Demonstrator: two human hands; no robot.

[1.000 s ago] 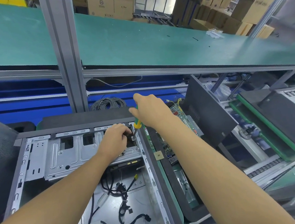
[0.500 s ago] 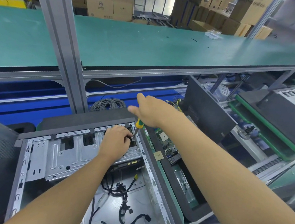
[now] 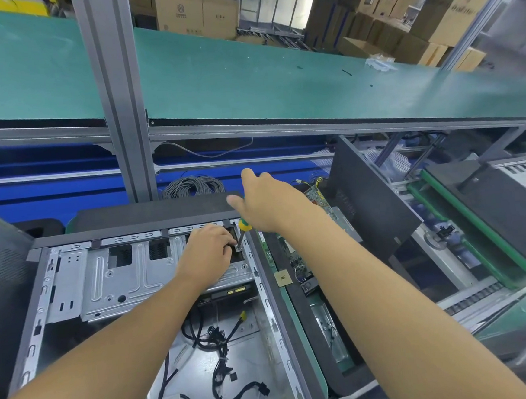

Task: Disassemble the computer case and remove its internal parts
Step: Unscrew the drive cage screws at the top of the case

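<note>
An open computer case (image 3: 272,296) lies on its side in front of me, its grey metal drive bracket (image 3: 129,279) across the far end and loose black cables (image 3: 222,338) on its floor. My right hand (image 3: 268,205) grips a screwdriver (image 3: 244,232) with a yellow-green handle, shaft pointing down at the bracket's far right corner. My left hand (image 3: 207,251) rests on the bracket right beside the screwdriver tip, fingers curled around the spot; what they pinch is hidden.
A removed black side panel (image 3: 372,203) leans to the right, with green circuit boards (image 3: 291,257) lying between it and the case. A coil of grey cable (image 3: 193,186) sits behind the case. A metal post (image 3: 118,94) and green shelf (image 3: 277,81) rise beyond.
My right hand has turned on the screwdriver, thumb and forefinger opening outward. The left hand stays on the bracket by the tip.
</note>
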